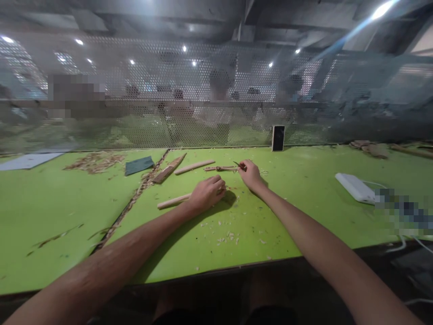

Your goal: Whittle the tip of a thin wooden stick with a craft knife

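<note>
My left hand (208,194) is closed around one end of a pale, smooth wooden stick (174,201), which sticks out to the left over the green tabletop. Further forward, my right hand (250,174) pinches a thin, dark, pointed blade-like piece (237,164); its far end is covered by the fingers. Just left of those fingers lies a slim brownish tool with a dark round joint (218,169), its exact kind unclear. A second pale wooden stick (195,167) rests behind my left hand. Beside it is a brown pointed wooden piece (169,169).
Wood shavings (96,161) are heaped at the left, near a dark green sheet (139,165) and white paper (32,160). A phone-like device (278,138) stands against the perforated screen (196,122). On the right lies a white box (355,187) with cables. People sit beyond the screen.
</note>
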Demonstrator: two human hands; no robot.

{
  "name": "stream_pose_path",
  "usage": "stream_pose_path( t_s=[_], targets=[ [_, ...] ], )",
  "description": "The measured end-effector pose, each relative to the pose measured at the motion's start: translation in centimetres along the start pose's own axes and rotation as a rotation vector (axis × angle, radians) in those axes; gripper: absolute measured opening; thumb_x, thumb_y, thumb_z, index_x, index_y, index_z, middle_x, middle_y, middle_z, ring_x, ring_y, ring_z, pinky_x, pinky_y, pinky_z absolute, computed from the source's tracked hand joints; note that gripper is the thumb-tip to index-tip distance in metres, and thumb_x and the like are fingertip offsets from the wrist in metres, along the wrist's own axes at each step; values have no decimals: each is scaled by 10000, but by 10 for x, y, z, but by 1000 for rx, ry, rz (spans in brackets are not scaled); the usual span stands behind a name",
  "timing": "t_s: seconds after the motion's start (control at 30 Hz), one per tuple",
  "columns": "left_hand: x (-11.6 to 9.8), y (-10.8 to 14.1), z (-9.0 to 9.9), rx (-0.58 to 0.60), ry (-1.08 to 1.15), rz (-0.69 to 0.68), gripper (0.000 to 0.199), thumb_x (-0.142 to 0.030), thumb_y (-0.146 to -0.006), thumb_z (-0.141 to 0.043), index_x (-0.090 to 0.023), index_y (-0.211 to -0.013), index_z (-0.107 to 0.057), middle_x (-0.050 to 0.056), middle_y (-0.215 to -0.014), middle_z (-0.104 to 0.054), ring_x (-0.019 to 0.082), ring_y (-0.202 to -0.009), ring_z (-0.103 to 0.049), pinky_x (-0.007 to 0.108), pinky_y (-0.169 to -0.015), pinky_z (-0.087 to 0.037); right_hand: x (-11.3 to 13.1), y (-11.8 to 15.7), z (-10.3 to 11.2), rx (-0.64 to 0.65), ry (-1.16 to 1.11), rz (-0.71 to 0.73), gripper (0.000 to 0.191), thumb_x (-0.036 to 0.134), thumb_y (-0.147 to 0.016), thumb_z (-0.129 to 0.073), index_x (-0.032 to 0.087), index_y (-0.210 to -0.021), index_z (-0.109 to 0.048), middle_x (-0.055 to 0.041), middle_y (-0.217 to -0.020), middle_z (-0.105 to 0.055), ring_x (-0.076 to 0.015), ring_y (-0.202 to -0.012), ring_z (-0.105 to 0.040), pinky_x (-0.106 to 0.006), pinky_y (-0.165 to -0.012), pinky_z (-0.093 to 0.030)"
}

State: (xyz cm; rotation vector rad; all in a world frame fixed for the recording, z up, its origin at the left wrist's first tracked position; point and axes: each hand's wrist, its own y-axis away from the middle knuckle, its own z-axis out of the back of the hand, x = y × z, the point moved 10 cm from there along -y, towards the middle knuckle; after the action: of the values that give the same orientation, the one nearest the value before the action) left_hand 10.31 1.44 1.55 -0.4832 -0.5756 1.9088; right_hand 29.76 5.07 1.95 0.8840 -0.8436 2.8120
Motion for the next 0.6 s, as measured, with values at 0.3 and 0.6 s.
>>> stream_pose_path(
  t_s=[0.3, 0.6],
  targets=[
    [-1, 1, -2, 11, 13, -23, 207, -245, -1057, -599, -155, -953, -753, 86, -971, -728, 147, -787, -644, 227, -644, -478, 2, 3, 4, 2, -59, -34, 249, 386, -1087, -730, 167, -1207, -727, -72, -1192, -742, -205, -1030, -735, -404, -917, -654],
    [0, 0, -3, 29, 76, -9, 156, -209, -1035, -670, -158, -1058, -815, 79, -986, -760, 133, -785, -694, 217, -695, -542, -2, 0, 5, 9, -112, -41, 210, 385, -1097, -711, 176, -1098, -734, -53, -1087, -750, -183, -952, -724, -378, -876, -650]
  ],
)
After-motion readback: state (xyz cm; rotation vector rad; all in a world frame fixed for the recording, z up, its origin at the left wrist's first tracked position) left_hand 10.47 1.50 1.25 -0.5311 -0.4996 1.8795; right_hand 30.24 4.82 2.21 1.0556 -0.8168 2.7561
